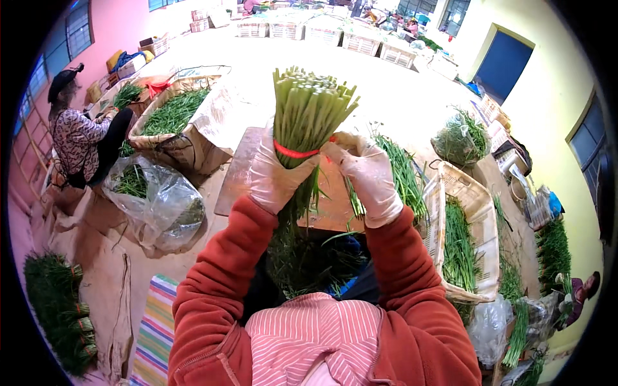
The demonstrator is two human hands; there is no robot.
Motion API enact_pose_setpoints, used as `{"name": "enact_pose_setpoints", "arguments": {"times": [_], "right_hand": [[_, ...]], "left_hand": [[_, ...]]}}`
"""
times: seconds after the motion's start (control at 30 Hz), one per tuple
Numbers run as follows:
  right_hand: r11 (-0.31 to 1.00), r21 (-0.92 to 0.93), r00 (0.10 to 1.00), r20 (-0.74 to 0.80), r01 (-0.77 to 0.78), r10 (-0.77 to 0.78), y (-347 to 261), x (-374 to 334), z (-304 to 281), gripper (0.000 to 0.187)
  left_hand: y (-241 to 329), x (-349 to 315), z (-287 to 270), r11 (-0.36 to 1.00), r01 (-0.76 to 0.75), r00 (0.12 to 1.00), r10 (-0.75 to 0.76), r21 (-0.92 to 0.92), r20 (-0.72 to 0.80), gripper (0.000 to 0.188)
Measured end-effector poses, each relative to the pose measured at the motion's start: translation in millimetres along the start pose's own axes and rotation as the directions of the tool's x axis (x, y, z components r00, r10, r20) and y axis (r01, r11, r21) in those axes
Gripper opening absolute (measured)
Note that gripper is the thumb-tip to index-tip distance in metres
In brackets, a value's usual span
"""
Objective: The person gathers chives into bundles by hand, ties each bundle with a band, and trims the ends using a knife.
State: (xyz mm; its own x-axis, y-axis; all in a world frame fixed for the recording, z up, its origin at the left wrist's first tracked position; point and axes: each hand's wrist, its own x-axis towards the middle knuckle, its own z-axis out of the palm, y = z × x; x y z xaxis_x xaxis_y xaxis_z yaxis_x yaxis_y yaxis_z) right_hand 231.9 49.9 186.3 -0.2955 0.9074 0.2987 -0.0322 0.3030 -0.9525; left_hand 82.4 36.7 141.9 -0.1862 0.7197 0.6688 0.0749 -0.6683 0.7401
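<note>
A thick bunch of green stems (312,106) is held upright in front of me, its cut ends at the top and dark feathery greens (309,257) hanging down towards my lap. My left hand (275,170), in a whitish glove, wraps round the bunch from the left. Around the stems runs a red band (293,152). On the right side of the bunch my gloved right hand (370,172) is closed, its fingertips pinching the band's end. Behind and below the hands lies a brown board (241,170). Long loose green stalks (402,167) lie beside my right hand.
A crate of stalks (436,248) stands at the right, and a bigger crate of greens (187,145) at the left. Beside the latter sits a person in a patterned top (80,132). A clear plastic bag (158,206) rests at the left. Finished-looking bunches (61,309) line the floor.
</note>
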Motion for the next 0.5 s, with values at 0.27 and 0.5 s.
{"name": "enact_pose_setpoints", "arguments": {"times": [0.27,0.5], "right_hand": [[0.905,-0.37,0.97,-0.044,0.208,-0.241,-13.1,-2.7,-14.0,0.038],[0.988,-0.142,0.997,0.053,0.063,-0.055,30.5,10.8,-2.1,0.029]], "left_hand": [[-3.8,3.2,2.9,0.994,0.076,0.993,-0.083,-0.082,-0.08,0.058],[-12.8,-8.9,8.9,0.989,0.052,0.997,-0.059,-0.141,-0.049,0.058]]}}
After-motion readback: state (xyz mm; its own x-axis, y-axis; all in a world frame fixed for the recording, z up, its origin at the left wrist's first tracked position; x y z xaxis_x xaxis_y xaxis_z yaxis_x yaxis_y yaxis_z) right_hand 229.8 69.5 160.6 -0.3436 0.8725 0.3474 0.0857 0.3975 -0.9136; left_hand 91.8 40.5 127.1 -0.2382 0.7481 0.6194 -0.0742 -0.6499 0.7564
